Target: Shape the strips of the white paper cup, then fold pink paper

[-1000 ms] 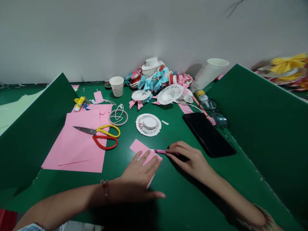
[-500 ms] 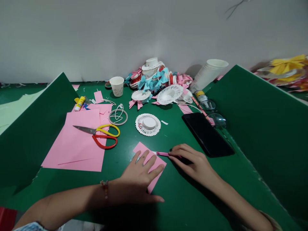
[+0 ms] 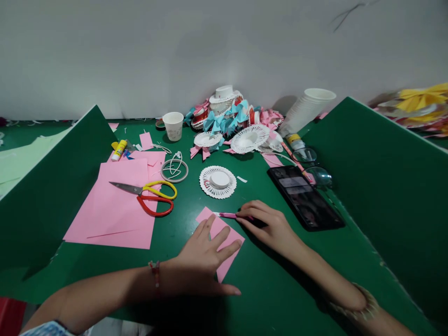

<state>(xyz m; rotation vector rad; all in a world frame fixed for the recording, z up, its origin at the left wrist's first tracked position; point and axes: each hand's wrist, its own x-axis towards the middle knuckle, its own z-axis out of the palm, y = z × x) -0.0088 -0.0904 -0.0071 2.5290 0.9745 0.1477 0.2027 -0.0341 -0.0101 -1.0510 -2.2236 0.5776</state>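
Observation:
My left hand (image 3: 205,254) lies flat with fingers spread, pressing a small piece of pink paper (image 3: 227,233) onto the green table. In my right hand (image 3: 264,224) is a slim pink craft knife (image 3: 228,215), pinched between the fingers. Its pale tip rests at the upper part of the paper, close to my left fingertips. Just beyond the paper sits a little white paper hat (image 3: 220,179) with a slit, scalloped brim. To the left, scissors (image 3: 142,191) with one yellow and one red handle lie on pink paper sheets (image 3: 105,210).
A smartphone (image 3: 304,198) with a lit screen and eyeglasses (image 3: 320,176) lie to the right. Behind are finished paper hats (image 3: 227,116), a paper cup (image 3: 173,126) and stacked cups (image 3: 308,109). A tape roll (image 3: 175,171) and glue stick (image 3: 119,150) are left. Green partitions (image 3: 392,186) flank the table.
My right hand has moved left and slightly away from me, bringing the craft knife's tip over the paper's upper part. The phone screen has lit up. My left hand stays on the paper.

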